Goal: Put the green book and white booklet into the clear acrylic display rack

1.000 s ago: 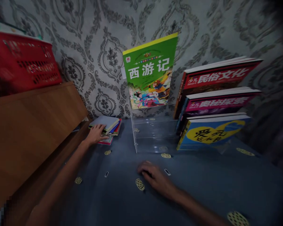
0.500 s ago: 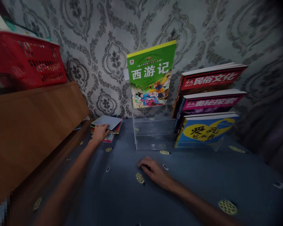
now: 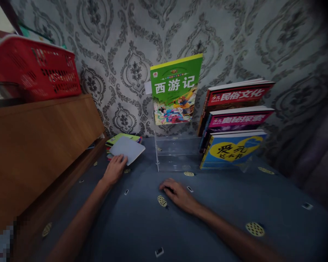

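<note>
My left hand (image 3: pixel 114 170) is closed on the near edge of a thin book with a pale grey-white cover (image 3: pixel 127 148). That book slants over a small stack of books (image 3: pixel 118 138), jutting past the stack's front and right side. A lime-green cover shows on top of the stack. My right hand (image 3: pixel 177 194) rests on the dark blue tablecloth (image 3: pixel 142 222), fingers loosely curved with a gap to the thumb and nothing visible in it. Behind it stands a clear acrylic book rack (image 3: pixel 177 163); a green book (image 3: pixel 177 91) leans upright in its back tier.
On the rack's right side a red book (image 3: pixel 236 96), a purple book (image 3: pixel 240 118) and a blue book (image 3: pixel 233 151) stand in tiers. To the left, a wooden cabinet (image 3: pixel 43 142) carries a red plastic basket (image 3: pixel 43 69) and a metal pot (image 3: pixel 4 92). Patterned wallpaper rises behind.
My left hand has drawn the pale book toward me and slightly right, turning it and uncovering the lime-green cover beneath. My right hand has hardly moved. The view has shifted slightly.
</note>
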Motion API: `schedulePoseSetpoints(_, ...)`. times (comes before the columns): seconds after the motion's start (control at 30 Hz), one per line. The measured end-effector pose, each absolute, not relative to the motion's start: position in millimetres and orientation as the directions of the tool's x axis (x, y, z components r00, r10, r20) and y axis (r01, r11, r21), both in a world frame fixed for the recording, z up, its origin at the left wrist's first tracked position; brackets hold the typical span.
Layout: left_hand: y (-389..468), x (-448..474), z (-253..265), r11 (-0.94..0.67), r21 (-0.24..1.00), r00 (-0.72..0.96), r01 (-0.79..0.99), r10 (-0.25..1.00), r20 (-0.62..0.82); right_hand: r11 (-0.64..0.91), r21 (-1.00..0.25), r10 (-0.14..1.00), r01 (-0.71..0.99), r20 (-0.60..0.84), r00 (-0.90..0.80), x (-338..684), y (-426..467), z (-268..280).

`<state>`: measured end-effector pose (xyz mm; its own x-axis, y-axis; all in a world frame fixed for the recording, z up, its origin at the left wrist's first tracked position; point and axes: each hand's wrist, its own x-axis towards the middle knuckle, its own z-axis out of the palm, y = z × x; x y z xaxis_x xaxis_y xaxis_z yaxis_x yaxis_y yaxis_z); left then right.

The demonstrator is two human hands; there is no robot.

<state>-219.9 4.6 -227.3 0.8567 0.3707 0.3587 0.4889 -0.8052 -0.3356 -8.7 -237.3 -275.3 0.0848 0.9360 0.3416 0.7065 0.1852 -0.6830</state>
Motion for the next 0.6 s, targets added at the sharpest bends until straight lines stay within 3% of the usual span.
schedulePoseSetpoints(0.2,-28.1,-268.1,-276.0,-0.854,-0.292,0.888,0.431,0.345,0.303,0.189,-0.67,0.927,0.718,0.364,0.095,-12.4,-240.5,-271.5)
schedulePoseSetpoints(0.43,-69.6,-308.6,-288.0,-0.944,-0.099,0.933,0.315,0.289,0.216,0.377,-0.536,0.8,0.755,0.599,0.026,-27.4,-251.0,-266.1)
schedulePoseSetpoints(0.5,-81.7,-311.1,-291.3,-0.967,-0.039,0.949,0.252,0.239,0.206,0.42,-0.521,0.817,0.743,0.573,-0.06,-35.1,-255.0,-260.8)
schedulePoseSetpoints(0.6,-105.0,-308.4,-288.9,-0.992,0.015,0.966,0.124,0.124,0.228,0.392,-0.567,0.905,0.725,0.377,-0.195,-50.5,-258.9,-252.8)
